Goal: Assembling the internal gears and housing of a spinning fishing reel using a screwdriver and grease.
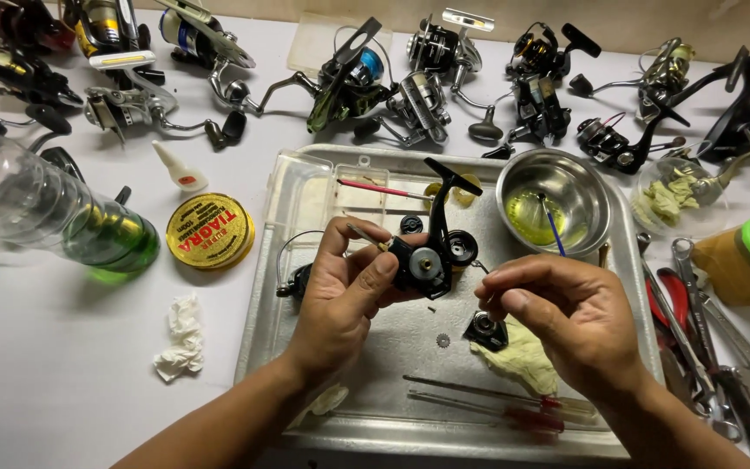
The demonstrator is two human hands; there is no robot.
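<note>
While the left hand (340,291) is closed around the black fishing reel body with its round metal gear plate (427,260), that reel sits lifted just above the middle of the dull metal tray (392,434). A thin brush-like stick (365,235) also passes through these fingers. Just right of it, the right hand (579,326) has its fingertips pinched together; whether they grip some tiny part cannot be made out.

On the tray lie a small toothed gear (443,340), a black reel part (485,330) resting on a pale yellow cloth (523,360), and two red-handled screwdrivers (514,408) at the near edge. One round steel bowl holding yellowish liquid and a blue stick (554,202) stands at the tray's far right corner.

Left of the tray sit a flat round gold tin with red lettering (210,230), a small white squeeze tube with a red label (179,168), a crumpled white tissue (181,339) and a clear plastic bottle of green liquid (54,213) lying on its side.

Along the far edge lies a row of many fishing reels (427,87), too tangled to count. Wrenches and red-handled pliers (696,321) are cut off at the right.
</note>
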